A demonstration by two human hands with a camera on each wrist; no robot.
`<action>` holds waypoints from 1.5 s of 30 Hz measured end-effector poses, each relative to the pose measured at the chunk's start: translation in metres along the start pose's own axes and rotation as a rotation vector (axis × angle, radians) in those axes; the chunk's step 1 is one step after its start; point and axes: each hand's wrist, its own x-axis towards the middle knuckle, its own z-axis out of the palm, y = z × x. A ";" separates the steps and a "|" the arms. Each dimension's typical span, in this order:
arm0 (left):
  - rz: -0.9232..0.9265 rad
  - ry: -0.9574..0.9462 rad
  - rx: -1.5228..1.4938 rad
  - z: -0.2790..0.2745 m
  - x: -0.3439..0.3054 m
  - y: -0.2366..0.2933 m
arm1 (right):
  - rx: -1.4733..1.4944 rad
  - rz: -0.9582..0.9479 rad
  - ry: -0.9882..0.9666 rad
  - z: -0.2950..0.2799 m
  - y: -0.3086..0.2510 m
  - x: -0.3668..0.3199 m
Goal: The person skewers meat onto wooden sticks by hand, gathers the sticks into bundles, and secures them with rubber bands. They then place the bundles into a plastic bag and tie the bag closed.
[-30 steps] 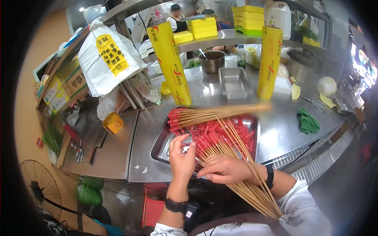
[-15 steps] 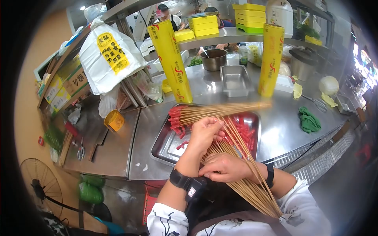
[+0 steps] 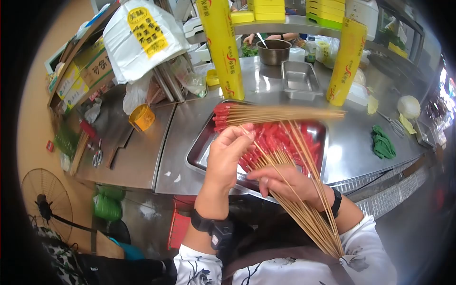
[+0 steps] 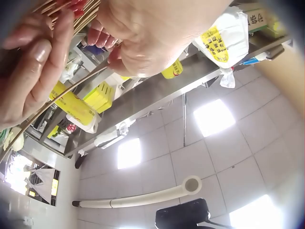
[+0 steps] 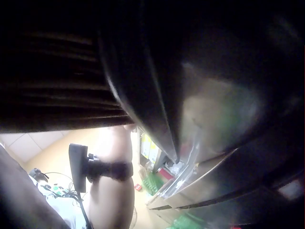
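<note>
In the head view, my left hand (image 3: 225, 154) pinches one thin bamboo skewer (image 3: 256, 145) near its upper end, and that skewer slants down across my right hand (image 3: 289, 183). My right hand curls over a fanned bundle of bamboo skewers (image 3: 308, 232), whose bare ends reach back past the wrist. Red food pieces (image 3: 270, 135) cover the far ends, over the steel tray (image 3: 192, 159). Across the tray's back lies another bunch of red-tipped skewers (image 3: 285, 113). The left wrist view shows the single skewer (image 4: 71, 88) running from my left fingertips past my right fingers (image 4: 35, 71).
Two yellow rolls (image 3: 223, 52) (image 3: 347, 61) stand behind the tray, with an empty steel pan (image 3: 300, 80) and a pot (image 3: 274, 52) farther back. A green cloth (image 3: 382, 142) and scissors (image 3: 394, 124) lie right. A yellow container (image 3: 142, 118) and a cleaver (image 3: 116, 166) sit left.
My left hand first moved in to the red ends beside my right hand, then came back left with one skewer pinched. My right hand stays on the bundle. The head view has tilted down.
</note>
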 end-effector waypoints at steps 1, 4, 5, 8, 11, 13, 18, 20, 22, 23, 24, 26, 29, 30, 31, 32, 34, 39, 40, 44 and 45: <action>0.000 -0.019 -0.011 -0.006 -0.002 0.000 | 0.094 -0.009 0.037 0.000 0.002 0.001; 0.003 -0.060 -0.011 -0.025 -0.008 -0.005 | 0.326 -0.009 0.145 0.002 0.006 0.001; -0.016 -0.069 -0.003 -0.028 -0.008 -0.009 | 0.413 -0.037 0.143 0.004 0.009 0.002; -0.048 -0.113 0.064 -0.041 -0.003 -0.021 | 0.218 -0.013 0.128 0.007 0.005 0.007; 0.066 0.175 0.406 -0.072 0.017 -0.028 | 0.135 0.061 0.125 0.005 0.008 0.006; 0.135 0.266 0.882 -0.102 0.030 -0.041 | 0.160 0.062 0.141 0.007 0.009 0.007; 0.211 0.092 1.502 -0.100 0.028 -0.049 | 0.141 0.086 0.141 0.007 0.004 0.006; 0.241 0.063 1.610 -0.100 0.031 -0.054 | 0.147 0.077 0.138 0.008 0.005 0.007; 0.192 0.020 1.666 -0.102 0.037 -0.062 | 0.133 0.057 0.133 0.005 0.005 0.006; 0.167 0.024 1.654 -0.102 0.038 -0.065 | 0.121 0.041 0.128 0.005 0.005 0.006; 0.141 0.031 1.646 -0.101 0.037 -0.063 | 0.111 0.024 0.121 0.005 0.006 0.006; 0.106 0.064 1.593 -0.099 0.034 -0.058 | 0.122 0.037 0.128 0.005 0.006 0.006; 0.032 0.124 1.230 -0.100 0.032 -0.053 | 0.137 0.012 0.138 0.007 0.010 0.006; -0.022 0.138 0.953 -0.103 0.034 -0.050 | 0.139 -0.006 0.146 0.006 0.012 0.006; -0.073 0.146 0.676 -0.104 0.036 -0.047 | 0.124 0.000 0.151 0.006 0.011 0.006; -0.076 0.120 0.202 -0.101 0.032 -0.047 | 0.108 0.006 0.156 0.006 0.009 0.005; -0.091 0.095 -0.122 -0.084 0.023 -0.033 | 0.081 -0.003 0.152 0.006 0.008 0.004; -0.046 0.059 -0.330 -0.066 0.019 -0.037 | 0.000 0.035 0.113 0.005 0.000 0.005; -0.051 0.080 -0.330 -0.063 0.020 -0.038 | 0.001 0.040 0.116 0.005 0.002 0.005; -0.028 0.235 -0.423 -0.043 0.016 -0.032 | -0.003 0.063 0.128 0.005 0.001 0.004; -0.065 0.213 -0.483 -0.043 0.015 -0.031 | -0.001 0.050 0.136 0.005 0.001 0.004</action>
